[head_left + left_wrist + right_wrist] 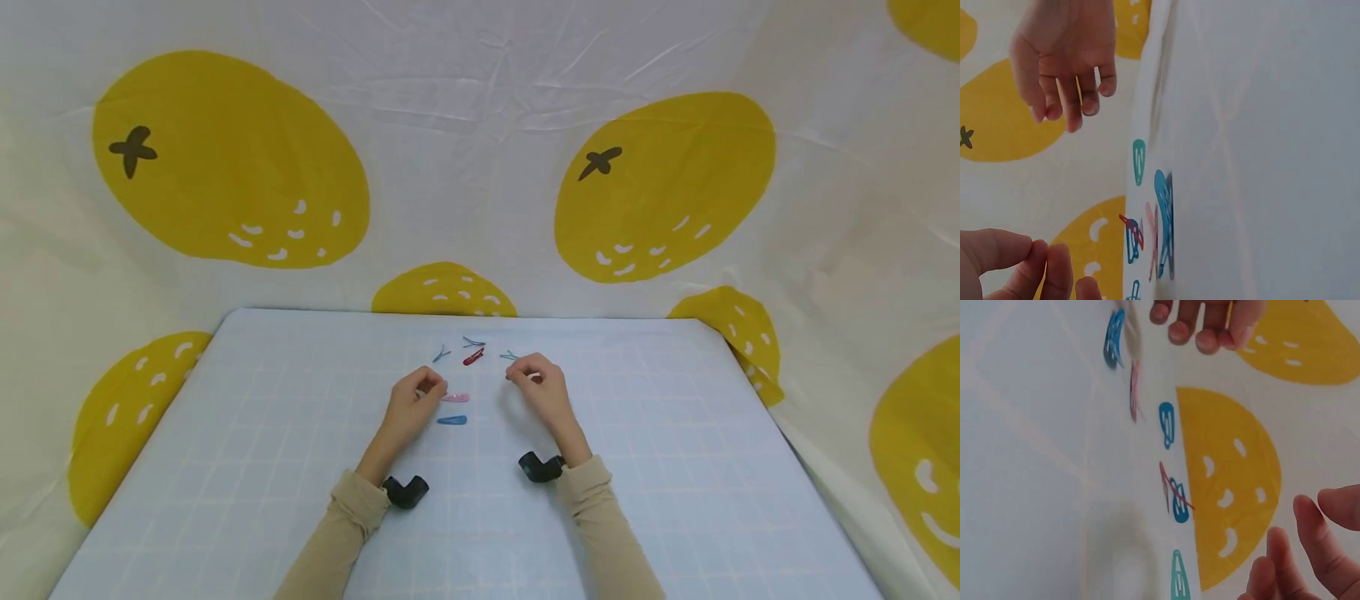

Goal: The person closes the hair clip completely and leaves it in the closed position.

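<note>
Several snap hair clips lie on the table in the head view. My left hand [408,404] hovers beside the pink hair clip [457,397], overlapping its left end in this view, and a light blue hair clip [452,420] lies just nearer. Thumb and index fingertip meet in the left wrist view with nothing visible between them. My right hand [543,392] is raised near the teal hair clip [509,356]; its thumb [1341,508] and curved fingers stand slightly apart, holding nothing. Between the hands, farther back, are a red hair clip [473,357] and two blue hair clips, one at centre [473,342], one left [441,354].
A pale blue checked cloth [225,433] covers the table. Behind its back edge hangs a white curtain [465,167] printed with large yellow fruit. Black wrist cameras sit at the left cuff [407,492] and the right cuff [540,467].
</note>
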`<state>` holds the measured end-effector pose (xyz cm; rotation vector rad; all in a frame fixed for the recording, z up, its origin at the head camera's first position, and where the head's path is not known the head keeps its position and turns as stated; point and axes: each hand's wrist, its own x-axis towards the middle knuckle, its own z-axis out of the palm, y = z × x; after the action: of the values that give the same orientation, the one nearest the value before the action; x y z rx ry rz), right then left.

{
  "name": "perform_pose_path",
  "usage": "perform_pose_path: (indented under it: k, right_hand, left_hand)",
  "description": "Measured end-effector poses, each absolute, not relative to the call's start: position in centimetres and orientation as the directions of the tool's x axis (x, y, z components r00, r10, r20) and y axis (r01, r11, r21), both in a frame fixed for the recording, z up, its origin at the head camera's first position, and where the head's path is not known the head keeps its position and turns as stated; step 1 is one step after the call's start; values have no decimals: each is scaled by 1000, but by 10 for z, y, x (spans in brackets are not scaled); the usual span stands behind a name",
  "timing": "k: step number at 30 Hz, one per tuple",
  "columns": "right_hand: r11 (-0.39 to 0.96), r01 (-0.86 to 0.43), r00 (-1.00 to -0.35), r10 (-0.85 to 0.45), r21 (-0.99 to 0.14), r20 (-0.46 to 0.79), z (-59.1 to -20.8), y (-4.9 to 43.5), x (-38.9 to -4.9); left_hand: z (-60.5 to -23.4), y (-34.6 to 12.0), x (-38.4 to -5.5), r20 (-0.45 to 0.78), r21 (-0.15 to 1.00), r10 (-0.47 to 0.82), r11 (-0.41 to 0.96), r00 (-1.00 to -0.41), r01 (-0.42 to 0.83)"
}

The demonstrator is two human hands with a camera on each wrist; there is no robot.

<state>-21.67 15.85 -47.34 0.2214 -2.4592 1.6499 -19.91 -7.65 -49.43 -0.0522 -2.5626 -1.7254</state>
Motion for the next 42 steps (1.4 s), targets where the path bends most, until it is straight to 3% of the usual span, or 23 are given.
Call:
perform_pose_path:
  k: [8, 17, 27, 34, 42]
  right_hand:
    - [404, -222, -970, 1, -887, 244, -471, 174, -235]
    - [425, -120, -990, 21, -897, 142, -473, 191, -259]
    - [456, -98, -995, -13, -885, 104, -477, 196, -276]
    - [489, -36, -997, -72, -872, 1, -487, 200, -289]
    - [562, -24, -987, -146, -827, -71, -488, 205, -295]
  left_hand:
    - [-480, -56, -213, 40, 932, 31, 359, -999, 48]
    - [-472, -37, -242, 141, 920, 129, 349, -982, 178]
    - [-465, -11, -269, 239, 793, 140, 544, -961, 276]
    - [-461, 8, -281, 170, 724, 161, 649, -972, 234]
    - [-463, 21, -292, 135, 542, 224, 799, -965, 261]
